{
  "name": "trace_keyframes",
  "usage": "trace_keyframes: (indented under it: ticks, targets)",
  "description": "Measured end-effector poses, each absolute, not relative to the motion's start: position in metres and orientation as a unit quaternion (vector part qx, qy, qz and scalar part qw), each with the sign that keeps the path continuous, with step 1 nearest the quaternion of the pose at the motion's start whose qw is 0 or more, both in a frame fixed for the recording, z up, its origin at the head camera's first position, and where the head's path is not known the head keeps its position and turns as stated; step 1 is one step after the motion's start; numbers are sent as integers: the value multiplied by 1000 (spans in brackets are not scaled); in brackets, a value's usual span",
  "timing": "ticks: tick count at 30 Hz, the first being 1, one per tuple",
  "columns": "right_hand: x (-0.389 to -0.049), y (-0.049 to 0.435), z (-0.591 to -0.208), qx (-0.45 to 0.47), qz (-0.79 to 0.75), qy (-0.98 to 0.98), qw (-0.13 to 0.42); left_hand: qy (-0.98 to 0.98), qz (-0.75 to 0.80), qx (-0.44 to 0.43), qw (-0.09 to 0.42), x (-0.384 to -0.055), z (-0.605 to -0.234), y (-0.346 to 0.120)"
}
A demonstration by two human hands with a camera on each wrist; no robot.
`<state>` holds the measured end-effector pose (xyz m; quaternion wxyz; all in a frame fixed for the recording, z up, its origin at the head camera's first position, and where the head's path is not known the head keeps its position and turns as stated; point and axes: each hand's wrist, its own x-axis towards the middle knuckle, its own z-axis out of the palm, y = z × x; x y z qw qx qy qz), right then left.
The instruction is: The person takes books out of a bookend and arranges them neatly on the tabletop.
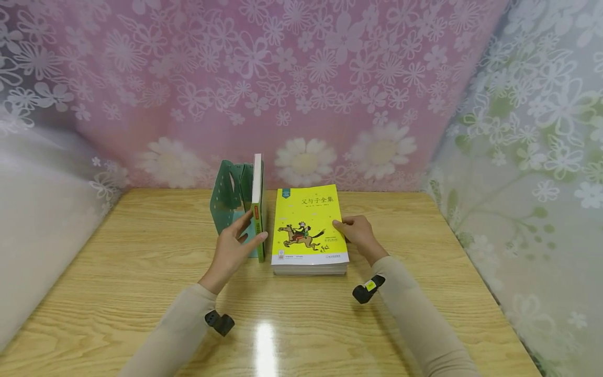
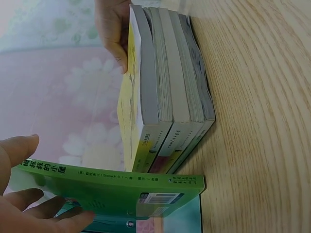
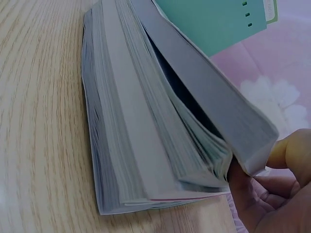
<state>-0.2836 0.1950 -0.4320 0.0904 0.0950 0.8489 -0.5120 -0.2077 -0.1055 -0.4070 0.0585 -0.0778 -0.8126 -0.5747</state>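
A yellow book [image 1: 306, 220] with a horse-and-riders drawing lies on top of a stack of books [image 2: 170, 73]. My right hand [image 1: 360, 235] pinches this top book at its right edge, thumb on the cover and fingers underneath. In the right wrist view its corner [image 3: 255, 141] is lifted, with a dark gap below it. To the left, a green book [image 2: 112, 191] stands upright, spine towards me, against the green book stand [image 1: 226, 193]. My left hand [image 1: 231, 254] is beside that spine, fingers extended along the back cover and thumb on the other side, apart from it.
The wooden table [image 1: 155, 235] reaches to a flowered pink backdrop [image 1: 282, 94] behind and a pale flowered sheet [image 1: 532, 157] at the right. A narrow strip of table lies between the green book and the stack.
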Motion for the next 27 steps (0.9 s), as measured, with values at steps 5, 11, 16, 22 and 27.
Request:
trace_keyframes:
  ticks: [5, 11, 16, 22, 27]
  targets:
    - [-281, 194, -428, 102, -500, 855, 93, -807, -584, -70, 62, -212, -408, -100]
    - [-278, 196, -425, 89, -441, 891, 68, -812, -575, -48, 90, -218, -410, -94]
    - [-276, 198, -427, 66, -394, 916, 42, -814, -568, -38, 116, -219, -411, -90]
    - [-276, 200, -430, 59, -381, 922, 28, -815, -563, -35, 131, -220, -413, -88]
    - [-275, 202, -432, 73, -413, 907, 42, -817, -556, -42, 145, -219, -413, -87]
